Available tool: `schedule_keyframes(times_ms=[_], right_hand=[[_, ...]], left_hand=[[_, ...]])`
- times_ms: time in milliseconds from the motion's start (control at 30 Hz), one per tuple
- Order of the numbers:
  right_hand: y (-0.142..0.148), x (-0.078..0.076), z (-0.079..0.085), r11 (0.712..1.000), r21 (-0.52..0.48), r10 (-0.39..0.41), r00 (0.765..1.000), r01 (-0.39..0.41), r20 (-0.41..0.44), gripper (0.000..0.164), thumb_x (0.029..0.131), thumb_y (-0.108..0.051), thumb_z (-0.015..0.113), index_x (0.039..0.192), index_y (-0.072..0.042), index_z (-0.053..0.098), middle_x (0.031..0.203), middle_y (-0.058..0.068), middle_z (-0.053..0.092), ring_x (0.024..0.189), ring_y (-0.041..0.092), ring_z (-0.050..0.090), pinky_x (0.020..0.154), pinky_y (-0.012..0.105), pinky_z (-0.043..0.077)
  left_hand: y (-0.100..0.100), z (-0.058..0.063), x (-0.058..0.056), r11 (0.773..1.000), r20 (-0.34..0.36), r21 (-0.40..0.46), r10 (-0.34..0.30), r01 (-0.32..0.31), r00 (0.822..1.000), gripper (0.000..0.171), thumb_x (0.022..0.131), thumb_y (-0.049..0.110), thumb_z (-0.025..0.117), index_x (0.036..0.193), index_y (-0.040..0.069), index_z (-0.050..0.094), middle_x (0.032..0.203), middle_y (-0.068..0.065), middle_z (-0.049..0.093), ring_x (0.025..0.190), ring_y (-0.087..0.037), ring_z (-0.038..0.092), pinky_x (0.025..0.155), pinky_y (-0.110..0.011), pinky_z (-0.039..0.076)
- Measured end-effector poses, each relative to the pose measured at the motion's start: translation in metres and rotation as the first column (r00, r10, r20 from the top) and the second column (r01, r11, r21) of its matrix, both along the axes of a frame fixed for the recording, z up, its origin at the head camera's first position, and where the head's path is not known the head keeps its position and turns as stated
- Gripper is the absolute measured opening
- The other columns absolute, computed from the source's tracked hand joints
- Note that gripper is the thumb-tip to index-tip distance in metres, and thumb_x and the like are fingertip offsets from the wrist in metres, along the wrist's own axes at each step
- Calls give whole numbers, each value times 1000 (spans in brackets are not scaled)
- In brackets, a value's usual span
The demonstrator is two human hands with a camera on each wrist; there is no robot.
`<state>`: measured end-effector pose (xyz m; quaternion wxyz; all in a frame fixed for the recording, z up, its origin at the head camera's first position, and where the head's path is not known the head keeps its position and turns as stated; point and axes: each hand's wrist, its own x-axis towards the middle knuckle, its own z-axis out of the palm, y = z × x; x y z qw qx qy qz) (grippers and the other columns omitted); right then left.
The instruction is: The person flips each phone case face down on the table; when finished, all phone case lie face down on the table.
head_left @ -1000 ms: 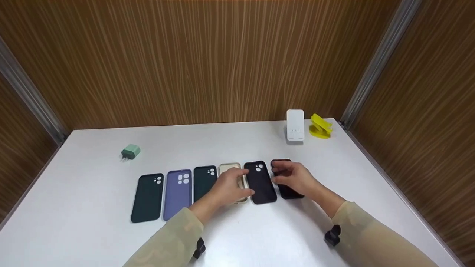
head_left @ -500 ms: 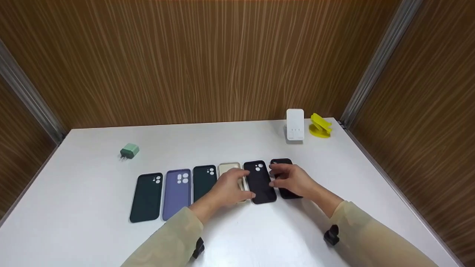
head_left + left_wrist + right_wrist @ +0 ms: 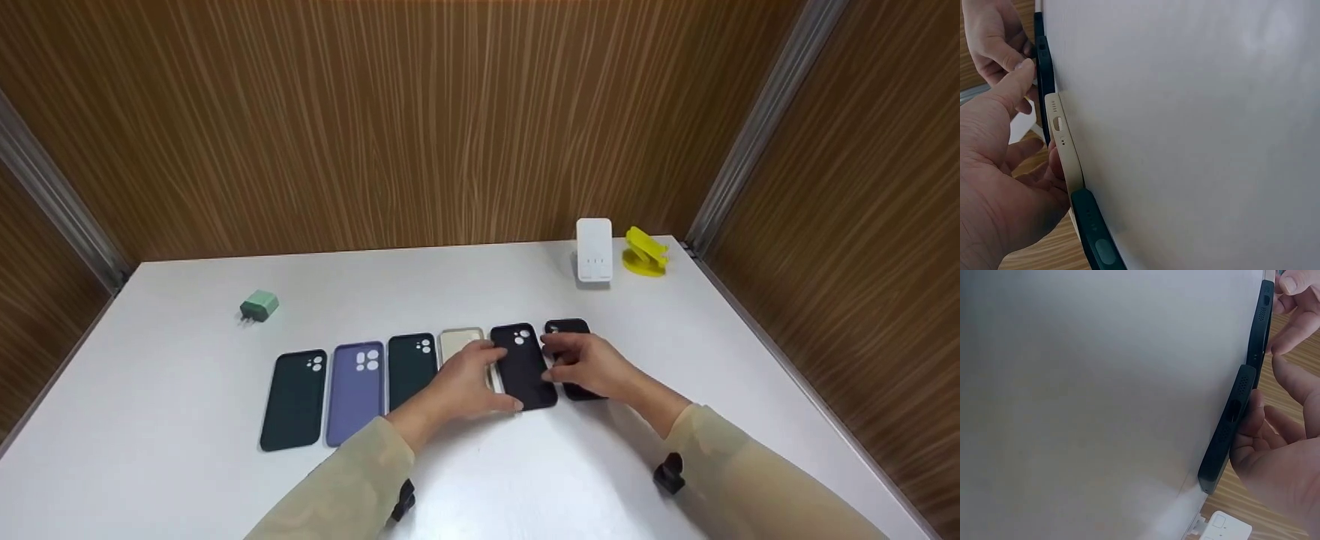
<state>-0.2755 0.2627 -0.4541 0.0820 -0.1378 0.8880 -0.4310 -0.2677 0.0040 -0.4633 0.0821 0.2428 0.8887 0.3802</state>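
Note:
Phone cases lie in a row on the white table, camera cutouts at the far end. My left hand [image 3: 469, 382] spans the cream case [image 3: 461, 337], hiding much of it. Its index fingertip and thumb tip reach over the left part of the neighbouring black case [image 3: 526, 375]. Over the rightmost black case [image 3: 572, 325] is my right hand [image 3: 589, 365], thumb and index finger extended to the black case's right edge. The left wrist view shows the cream case [image 3: 1067, 143] beside the left hand's fingers. In the right wrist view, curled fingers are by the rightmost case [image 3: 1229, 430].
To the left lie a dark green case [image 3: 294, 400], a purple case [image 3: 356, 394] and another dark green case [image 3: 411, 367]. A green charger plug [image 3: 259, 306] sits farther back. At the back right stand a white phone stand [image 3: 594, 250] and a yellow one [image 3: 644, 252].
My right hand has shifted slightly left, toward the black case between the hands. The left thumb has slid a little right over that case's near end. The cases have hardly moved.

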Motion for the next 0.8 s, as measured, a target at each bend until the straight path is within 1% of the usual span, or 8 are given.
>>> schedule_keyframes(times_ms=[100, 200, 333, 400, 533, 600, 700, 800], right_hand=[[-1, 0, 0, 1000, 12, 10, 1000, -10, -9, 64, 90, -12, 85, 145, 7, 59, 126, 19, 72, 97, 21, 66, 83, 28, 54], [-1, 0, 1, 999, 29, 18, 1000, -17, -20, 62, 90, -12, 85, 144, 6, 61, 126, 19, 72, 94, 19, 65, 81, 28, 53], [-1, -1, 1, 999, 42, 17, 1000, -16, -17, 60, 91, -13, 84, 143, 5, 62, 128, 19, 72, 94, 21, 65, 83, 32, 53], [-2, -2, 2, 999, 34, 19, 1000, -19, -4, 59, 92, -13, 84, 143, 5, 62, 130, 20, 71, 99, 23, 67, 88, 36, 54], [-3, -3, 4, 1000, 2, 19, 1000, -19, 12, 58, 93, -12, 82, 144, 6, 61, 133, 21, 70, 113, 31, 69, 101, 47, 53], [-2, -3, 5, 1000, -18, 16, 1000, -16, 13, 58, 94, -12, 82, 144, 7, 60, 133, 21, 70, 118, 33, 68, 105, 49, 51], [-2, -2, 6, 998, -58, 14, 999, -12, 29, 57, 95, -12, 80, 145, 8, 58, 134, 22, 69, 120, 35, 67, 105, 46, 52], [-1, -2, 5, 992, -126, -2, 997, 12, 78, 56, 98, -11, 76, 147, 8, 56, 138, 24, 67, 121, 34, 67, 99, 40, 56]], left_hand=[[1, 0, 0, 1000, -11, -16, -6, 6, 1000, 89, 77, 32, 95, 150, -2, 56, 160, -23, 44, 144, -42, 47, 121, -49, 36], [2, -1, 1, 1000, -21, -19, -9, 8, 1000, 90, 76, 32, 95, 149, -2, 57, 160, -22, 45, 144, -42, 47, 120, -49, 37], [2, -2, 1, 1000, -42, -25, -8, 7, 999, 89, 75, 32, 96, 147, -5, 58, 158, -23, 46, 143, -42, 49, 119, -50, 38], [1, -2, 1, 999, -47, -30, -11, 10, 999, 88, 76, 32, 95, 146, -6, 58, 158, -24, 46, 143, -42, 49, 119, -50, 38], [1, -2, 1, 999, -48, -36, -22, 21, 999, 87, 78, 33, 94, 145, -8, 58, 159, -25, 45, 143, -42, 48, 119, -49, 39], [1, -2, 0, 999, -41, -36, -26, 24, 999, 87, 78, 33, 94, 146, -8, 58, 159, -24, 45, 144, -42, 48, 120, -48, 38], [0, -1, 0, 999, -28, -34, -27, 26, 999, 88, 78, 34, 94, 147, -7, 57, 160, -24, 43, 145, -42, 46, 121, -48, 37], [0, -1, 0, 999, -20, -36, -29, 28, 999, 89, 78, 34, 94, 148, -7, 56, 161, -24, 42, 146, -42, 45, 121, -48, 36]])
